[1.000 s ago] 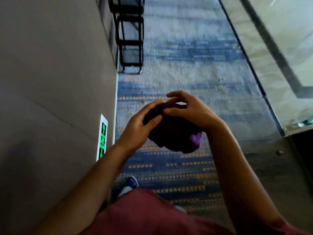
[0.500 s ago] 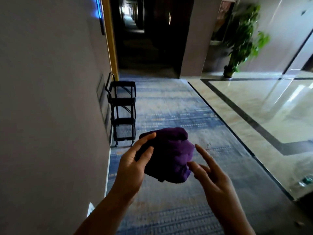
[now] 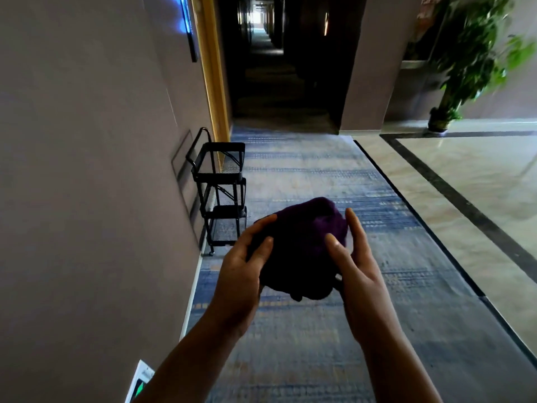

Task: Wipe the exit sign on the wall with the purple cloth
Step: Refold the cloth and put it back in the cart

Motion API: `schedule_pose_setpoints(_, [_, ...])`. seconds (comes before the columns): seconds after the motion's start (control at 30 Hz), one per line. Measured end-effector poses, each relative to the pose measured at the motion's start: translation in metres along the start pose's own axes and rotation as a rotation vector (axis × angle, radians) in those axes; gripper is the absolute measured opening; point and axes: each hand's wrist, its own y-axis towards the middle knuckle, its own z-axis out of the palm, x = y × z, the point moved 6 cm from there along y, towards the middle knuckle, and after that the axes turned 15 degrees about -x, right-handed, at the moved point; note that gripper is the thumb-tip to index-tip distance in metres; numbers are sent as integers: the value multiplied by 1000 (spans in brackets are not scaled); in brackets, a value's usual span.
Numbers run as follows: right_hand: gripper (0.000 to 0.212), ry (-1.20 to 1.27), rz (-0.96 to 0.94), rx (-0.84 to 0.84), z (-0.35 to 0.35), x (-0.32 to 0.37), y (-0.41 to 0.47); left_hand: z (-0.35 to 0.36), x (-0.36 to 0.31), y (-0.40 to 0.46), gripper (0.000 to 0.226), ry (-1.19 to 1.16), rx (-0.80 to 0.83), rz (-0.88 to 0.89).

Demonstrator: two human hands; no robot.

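Purple cloth, soft and bunched mid-frame, is cupped by left hand and right hand, best gripped whole.

No legible text. Lower left of the frame: exit sign low on the wall, green marking only partly visible, unreadable.

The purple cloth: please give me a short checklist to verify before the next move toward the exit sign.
1. Bunched purple cloth held: ok, left hand and right hand cup it.
2. Green-and-white exit sign in view: not ok, only a corner shows, low on the grey wall.
3. Cloth touching sign: not ok, well apart.
4. Black wire trolley out of the way: ok, further down the blue carpet.
5. Cloth damp: cannot tell.
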Motion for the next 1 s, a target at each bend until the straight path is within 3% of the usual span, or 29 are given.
schedule_pose_setpoints(0.13, [56,-79,-136,23,-18,13,50,41,21,15,39,30,13,-8])
schedule_pose_setpoints(0.3, [52,-155,-174,-11,-35,5,110,77,50,49,62,74,39,-32])
schedule_pose_setpoints(0.6, [49,-251,-168,-150,-55,-40,227,123,109,164,51,71,26,-20])
schedule_pose_setpoints(0.8, [49,-364,-122,-162,-28,-65,338,144,150,281,53,41,-4,-77])
schedule_pose_setpoints(1.0, [50,-419,-111,-149,15,-71,445,159,145,394,52,60,26,-62])
